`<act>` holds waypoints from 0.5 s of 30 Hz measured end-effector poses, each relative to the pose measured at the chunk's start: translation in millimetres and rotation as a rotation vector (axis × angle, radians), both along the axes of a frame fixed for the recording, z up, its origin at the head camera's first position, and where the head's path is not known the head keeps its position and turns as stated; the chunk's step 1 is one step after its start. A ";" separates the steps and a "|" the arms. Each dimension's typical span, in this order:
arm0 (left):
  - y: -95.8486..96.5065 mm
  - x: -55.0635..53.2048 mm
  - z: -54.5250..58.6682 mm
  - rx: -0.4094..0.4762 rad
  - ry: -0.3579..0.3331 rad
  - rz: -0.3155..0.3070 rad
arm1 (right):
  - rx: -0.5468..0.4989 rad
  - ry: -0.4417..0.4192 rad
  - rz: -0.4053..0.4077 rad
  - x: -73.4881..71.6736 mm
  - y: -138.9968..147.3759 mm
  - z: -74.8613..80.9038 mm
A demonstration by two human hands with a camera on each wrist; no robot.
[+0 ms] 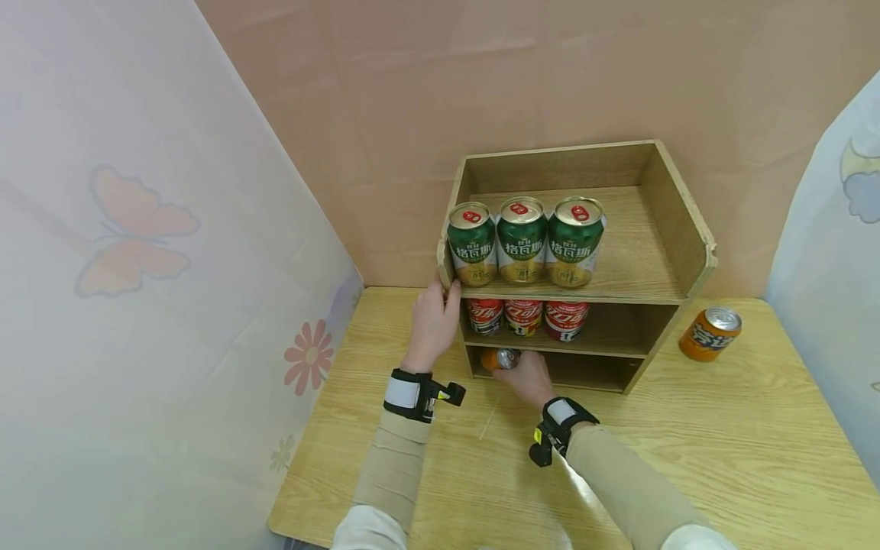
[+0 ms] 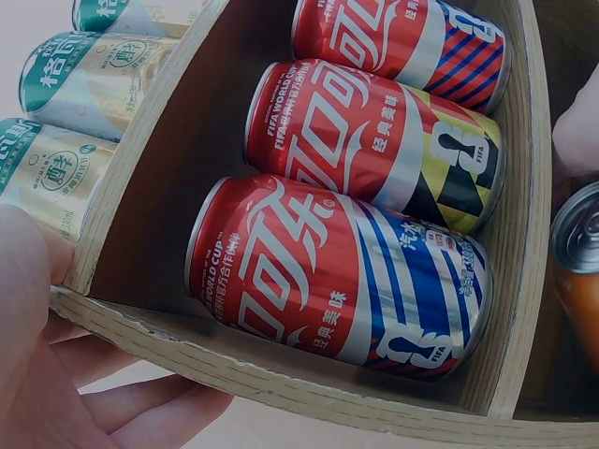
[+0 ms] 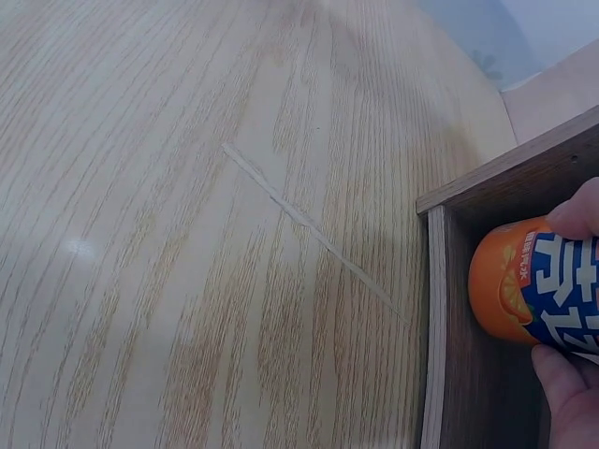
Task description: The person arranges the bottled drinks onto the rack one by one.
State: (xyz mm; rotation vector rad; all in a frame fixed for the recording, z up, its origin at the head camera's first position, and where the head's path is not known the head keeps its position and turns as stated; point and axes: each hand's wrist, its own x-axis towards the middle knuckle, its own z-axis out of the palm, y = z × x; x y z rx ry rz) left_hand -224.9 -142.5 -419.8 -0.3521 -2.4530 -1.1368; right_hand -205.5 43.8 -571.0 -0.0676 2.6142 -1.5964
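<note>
My right hand [image 1: 528, 379] grips an orange soda can [image 3: 510, 281] inside the bottom compartment of the wooden shelf [image 1: 677, 229]. In the right wrist view, thumb and fingers lie on opposite sides of this can, which is partly cut off by the frame's edge. With my left hand [image 1: 435, 319] I hold the shelf's left side panel, thumb at the front edge and fingers around the outside. Red cola cans [image 2: 337, 281] stand in a row in the middle compartment, near that hand. Green-and-gold cans [image 1: 521, 241] line the top level from its left side.
Another orange can [image 1: 711, 334] stands on the wooden table [image 1: 770, 428] to the right of the shelf. A patterned cloth wall [image 1: 227, 229] rises along the left, and a plain brownish backdrop [image 1: 584, 76] hangs behind.
</note>
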 end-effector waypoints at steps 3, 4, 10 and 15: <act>-0.3 0.0 -0.3 -0.001 0.003 0.004 | 0.003 -0.003 0.006 -0.8 -1.0 0.3; -0.3 0.0 -0.4 -0.003 0.006 0.005 | 0.005 -0.005 0.009 -0.8 -1.1 0.1; -0.6 0.0 -0.6 -0.005 0.020 0.007 | 0.004 -0.005 0.023 -2.6 -2.3 0.6; -0.8 -0.7 -1.2 -0.005 0.024 0.005 | 0.019 0.000 0.038 -5.2 -5.7 4.7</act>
